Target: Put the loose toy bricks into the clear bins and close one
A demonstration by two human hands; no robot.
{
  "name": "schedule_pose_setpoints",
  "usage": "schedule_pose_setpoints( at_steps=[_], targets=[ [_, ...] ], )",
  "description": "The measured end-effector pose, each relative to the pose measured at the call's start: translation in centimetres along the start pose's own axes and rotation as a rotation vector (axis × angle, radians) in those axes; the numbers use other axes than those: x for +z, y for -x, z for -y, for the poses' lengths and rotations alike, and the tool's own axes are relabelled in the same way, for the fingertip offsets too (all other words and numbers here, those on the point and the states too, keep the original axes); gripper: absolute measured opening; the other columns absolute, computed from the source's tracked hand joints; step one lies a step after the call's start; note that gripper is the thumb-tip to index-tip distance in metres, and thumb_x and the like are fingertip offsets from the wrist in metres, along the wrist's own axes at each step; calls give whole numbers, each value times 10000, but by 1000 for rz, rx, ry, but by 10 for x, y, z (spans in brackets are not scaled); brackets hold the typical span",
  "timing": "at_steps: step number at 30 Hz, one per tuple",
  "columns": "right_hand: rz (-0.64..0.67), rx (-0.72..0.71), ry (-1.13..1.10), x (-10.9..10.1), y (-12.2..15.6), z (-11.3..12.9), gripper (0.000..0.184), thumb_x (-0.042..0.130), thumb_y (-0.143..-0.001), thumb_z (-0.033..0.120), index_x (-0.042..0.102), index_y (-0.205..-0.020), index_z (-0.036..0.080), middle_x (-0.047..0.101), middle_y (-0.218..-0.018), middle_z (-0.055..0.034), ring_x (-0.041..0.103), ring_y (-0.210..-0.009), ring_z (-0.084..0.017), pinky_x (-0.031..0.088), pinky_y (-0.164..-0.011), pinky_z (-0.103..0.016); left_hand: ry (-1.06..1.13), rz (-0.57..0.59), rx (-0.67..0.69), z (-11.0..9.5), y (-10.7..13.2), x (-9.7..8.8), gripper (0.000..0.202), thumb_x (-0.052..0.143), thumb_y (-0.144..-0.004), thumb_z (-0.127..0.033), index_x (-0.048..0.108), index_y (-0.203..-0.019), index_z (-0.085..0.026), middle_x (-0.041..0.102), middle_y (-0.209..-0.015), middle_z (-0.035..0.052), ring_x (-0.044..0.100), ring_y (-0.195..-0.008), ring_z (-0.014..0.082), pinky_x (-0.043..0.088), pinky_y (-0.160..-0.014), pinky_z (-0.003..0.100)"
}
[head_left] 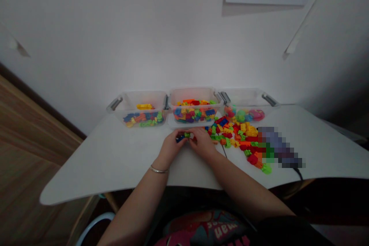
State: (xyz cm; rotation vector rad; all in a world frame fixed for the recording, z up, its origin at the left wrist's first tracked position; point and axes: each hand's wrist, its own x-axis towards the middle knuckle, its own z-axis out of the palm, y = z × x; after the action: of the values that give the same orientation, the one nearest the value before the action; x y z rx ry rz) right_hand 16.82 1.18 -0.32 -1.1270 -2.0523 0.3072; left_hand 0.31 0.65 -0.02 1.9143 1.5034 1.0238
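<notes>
Close together over the white table, both my hands are closed on small toy building blocks. My left hand (173, 143) pinches a dark blue block (180, 138) between thumb and fingers. Against it, my right hand (201, 141) grips a green block (187, 135). The two blocks touch or nearly touch; whether they are joined I cannot tell. Just right of my right hand lies a loose pile of building blocks (227, 132) in red, yellow, orange, green and blue. Behind my hands stands the middle clear bin (196, 94), holding many mixed blocks.
A left clear bin (144, 98) holds several blocks, and a right clear bin (245, 96) holds rounded colourful pieces. A blurred object (278, 148) with a dark cable lies right of the pile on the white table (138, 161). The wall rises behind the bins.
</notes>
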Motion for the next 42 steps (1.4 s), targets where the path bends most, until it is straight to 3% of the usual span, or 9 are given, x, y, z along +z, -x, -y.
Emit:
schedule_pose_setpoints(
  at_steps=[6,11,15,21,26,30,33,40,42],
  targets=[
    [-80,130,30,3,2,-5,252,598,-745,142,624,-993,176,667,-938,-82,584,-894,-232,482,-842,-375,104,-29,-32,4,-2,3,297,690,-765,-179,593,-1046,-192,720,-1018,51,681,-924,183,532,-883,344],
    [-134,100,-13,5,2,-7,230,600,-736,160,612,-964,185,653,-912,-77,585,-876,-230,486,-835,-382,60,-17,1,5,-2,1,276,673,-766,-195,602,-1033,-205,719,-1012,47,678,-941,200,530,-902,382],
    [-261,52,-99,3,-2,-6,205,582,-750,203,592,-955,195,631,-867,-63,582,-805,-209,502,-776,-362,-46,28,54,1,-1,0,234,658,-769,-177,628,-1000,-204,716,-1012,46,666,-957,200,520,-910,374],
    [-488,-26,-104,-28,-27,1,208,560,-789,263,561,-990,211,606,-869,-48,560,-782,-192,489,-730,-340,-161,97,70,2,0,1,232,639,-790,-184,639,-1022,-186,710,-1015,57,653,-947,207,514,-888,360],
    [-573,-39,-35,-59,-70,-3,215,567,-795,293,552,-989,202,602,-894,-51,564,-825,-197,475,-782,-354,-438,56,115,1,3,-1,354,657,-776,-215,634,-1125,-168,682,-1101,88,591,-1056,260,443,-969,403],
    [-530,18,13,-71,-104,-9,207,562,-804,308,543,-983,207,612,-907,-46,576,-858,-195,464,-820,-354,-605,-26,36,-7,9,-3,385,657,-772,-339,645,-1134,-208,655,-1153,87,537,-1111,303,398,-978,449],
    [-477,67,91,-76,-126,-9,214,559,-810,310,546,-999,211,632,-936,-55,584,-911,-211,456,-843,-365,-632,-22,-12,-11,12,-3,450,647,-751,-330,620,-1183,-205,639,-1184,93,522,-1125,308,383,-977,451],
    [-150,297,187,-76,-154,-12,225,608,-792,277,588,-1011,228,704,-976,-57,638,-921,-234,475,-837,-388,-659,8,-32,-10,9,-4,259,591,-781,-282,657,-1015,-193,648,-1106,86,535,-1060,275,402,-931,396],
    [-113,318,202,-74,-155,-13,268,622,-776,253,588,-1041,235,712,-1018,-57,645,-929,-238,479,-842,-398,-664,11,-21,-10,9,-5,226,587,-797,-292,666,-988,-202,651,-1104,81,536,-1051,272,405,-920,391]
  ],
)
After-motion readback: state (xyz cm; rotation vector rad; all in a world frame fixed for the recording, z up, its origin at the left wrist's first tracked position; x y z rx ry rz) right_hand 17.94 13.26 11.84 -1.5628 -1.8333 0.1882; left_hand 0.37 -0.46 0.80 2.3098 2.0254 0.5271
